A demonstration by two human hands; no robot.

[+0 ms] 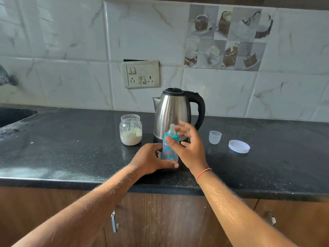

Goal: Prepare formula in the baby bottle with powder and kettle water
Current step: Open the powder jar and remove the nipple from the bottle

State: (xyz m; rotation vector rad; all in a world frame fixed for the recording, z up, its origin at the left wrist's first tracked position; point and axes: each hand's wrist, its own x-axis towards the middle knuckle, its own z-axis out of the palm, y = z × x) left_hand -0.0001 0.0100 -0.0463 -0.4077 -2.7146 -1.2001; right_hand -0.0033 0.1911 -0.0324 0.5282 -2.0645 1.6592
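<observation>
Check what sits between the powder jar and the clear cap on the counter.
Head view: the kettle, with the baby bottle in front, held by both hands.

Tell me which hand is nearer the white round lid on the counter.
Right. The right hand is at the bottle's teal collar, with the white round lid lying off to its right; the left hand is farther left.

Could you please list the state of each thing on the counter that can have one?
Bottle: upright, teal collar and teat on, looks empty.
Left hand: gripping the bottle's body.
Right hand: thumb on the collar, fingers spread.
Jar: open, part full of powder, scoop inside.
Kettle: lid shut, upright.
Cap: off, mouth up.
Lid: off, lying flat.
</observation>
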